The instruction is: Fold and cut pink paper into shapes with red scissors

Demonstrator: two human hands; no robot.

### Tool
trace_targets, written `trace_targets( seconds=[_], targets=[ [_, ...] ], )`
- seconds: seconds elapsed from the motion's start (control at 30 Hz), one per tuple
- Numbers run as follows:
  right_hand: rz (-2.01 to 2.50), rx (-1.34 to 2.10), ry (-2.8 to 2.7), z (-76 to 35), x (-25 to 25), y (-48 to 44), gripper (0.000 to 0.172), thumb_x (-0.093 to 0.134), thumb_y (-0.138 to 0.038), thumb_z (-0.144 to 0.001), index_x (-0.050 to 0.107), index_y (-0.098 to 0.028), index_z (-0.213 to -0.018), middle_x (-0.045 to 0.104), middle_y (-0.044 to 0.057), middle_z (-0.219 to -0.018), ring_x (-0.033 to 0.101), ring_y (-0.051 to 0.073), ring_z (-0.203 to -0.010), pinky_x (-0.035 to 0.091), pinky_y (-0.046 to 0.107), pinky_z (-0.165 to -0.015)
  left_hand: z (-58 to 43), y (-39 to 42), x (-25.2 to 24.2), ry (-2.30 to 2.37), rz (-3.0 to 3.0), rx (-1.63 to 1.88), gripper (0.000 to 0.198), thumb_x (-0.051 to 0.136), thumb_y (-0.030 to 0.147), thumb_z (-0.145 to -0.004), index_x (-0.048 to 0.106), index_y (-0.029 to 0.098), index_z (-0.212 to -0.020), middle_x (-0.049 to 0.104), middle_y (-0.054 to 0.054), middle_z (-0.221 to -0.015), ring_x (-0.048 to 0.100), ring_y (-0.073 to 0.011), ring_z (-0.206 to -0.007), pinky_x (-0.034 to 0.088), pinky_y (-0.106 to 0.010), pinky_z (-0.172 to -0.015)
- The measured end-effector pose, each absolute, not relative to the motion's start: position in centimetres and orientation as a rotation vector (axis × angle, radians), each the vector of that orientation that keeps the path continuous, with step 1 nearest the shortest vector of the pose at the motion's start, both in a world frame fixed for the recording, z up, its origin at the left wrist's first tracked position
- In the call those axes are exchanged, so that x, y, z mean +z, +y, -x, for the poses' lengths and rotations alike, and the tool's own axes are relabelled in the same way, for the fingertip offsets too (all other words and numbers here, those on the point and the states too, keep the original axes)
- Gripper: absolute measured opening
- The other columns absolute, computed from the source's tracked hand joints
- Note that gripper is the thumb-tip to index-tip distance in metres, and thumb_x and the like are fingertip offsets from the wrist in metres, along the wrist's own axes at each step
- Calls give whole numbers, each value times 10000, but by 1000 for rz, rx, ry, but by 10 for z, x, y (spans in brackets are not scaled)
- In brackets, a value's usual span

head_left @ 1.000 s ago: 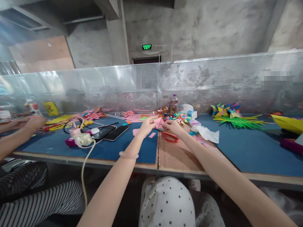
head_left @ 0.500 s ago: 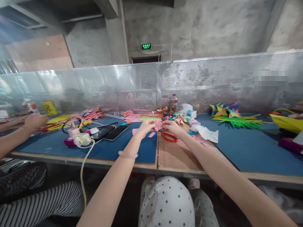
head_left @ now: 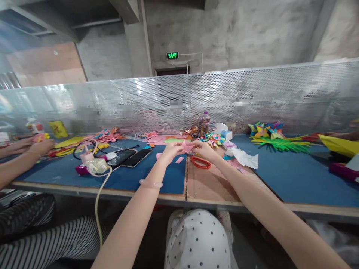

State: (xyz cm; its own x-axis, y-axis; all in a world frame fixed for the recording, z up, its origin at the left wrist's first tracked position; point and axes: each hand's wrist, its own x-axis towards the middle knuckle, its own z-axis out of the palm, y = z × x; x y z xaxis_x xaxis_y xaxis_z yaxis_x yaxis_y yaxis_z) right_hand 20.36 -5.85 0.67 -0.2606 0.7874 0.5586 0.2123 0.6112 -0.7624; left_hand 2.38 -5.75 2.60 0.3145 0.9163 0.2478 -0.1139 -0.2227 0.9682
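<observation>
Pink paper [head_left: 186, 146], held over table [head_left: 209, 188], faces concrete wall [head_left: 252, 33].

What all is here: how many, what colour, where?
folded paper: one, pink, held centrally
scissors: one, red-handled, on wood panel
paper sheets: several, mostly pink, behind folded paper
smartphone: one, black, left of folded paper
power cord: one, cream, over tabletop edge
bottle: one, purple-capped, beyond scissors
paper flower: one, multicoloured, right of bottle
tissue: one, white, right of scissors
paper strips: one pile, green, farther right
perforated screen: one, silver, behind tabletop
exit sign: one, green, on wall
co-worker's hands: two, bare, left edge
left hand: one, bare, pinching folded paper
right hand: one, bare, other side
</observation>
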Motion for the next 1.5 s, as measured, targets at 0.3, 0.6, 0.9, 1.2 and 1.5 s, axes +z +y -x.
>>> trace_targets(
  seconds=[0.3, 0.6, 0.9, 1.2, 1.5],
  targets=[
    [855, 710, -1697, -202, 7, -58, 325, 620, -437, -712, 711, -165, -866, 677, 56, -874, 601, 159, -754, 475, 281, -708, -23, -56, 26, 692, -1434, 1011, 334, 662, 292, -729, 618, 121, -1012, 657, -144, -1027, 643, -208, -899, 477, -354, -873],
    [829, 785, -1619, -200, 11, -62, 319, 634, -442, -685, 707, -145, -776, 654, 43, -747, 582, 144, -682, 486, 260, -638, -26, -66, 29, 724, -1714, 1004, 536, 688, 444, -676, 578, 138, -1103, 607, -147, -1118, 601, -223, -968, 490, -311, -756],
    [857, 767, -1582, -195, 9, -62, 336, 652, -458, -669, 703, -146, -783, 657, 46, -773, 580, 125, -625, 491, 258, -605, -26, -57, 24, 771, -1746, 1173, 408, 675, 408, -690, 618, 135, -987, 636, -114, -1015, 607, -196, -882, 499, -301, -701],
    [839, 830, -1482, -189, 9, -66, 371, 691, -494, -618, 605, -146, -712, 614, 24, -718, 560, 112, -605, 494, 252, -591, -25, -52, 22, 754, -1734, 1230, 385, 684, 408, -681, 647, 126, -941, 667, -102, -939, 610, -186, -856, 499, -309, -733],
    [804, 879, -1462, -187, 7, -64, 378, 700, -468, -621, 609, -155, -813, 636, 38, -772, 580, 126, -647, 495, 256, -604, -26, -56, 25, 725, -1662, 1186, 402, 712, 393, -661, 667, 118, -951, 685, -113, -937, 639, -207, -855, 494, -361, -813]
  ],
)
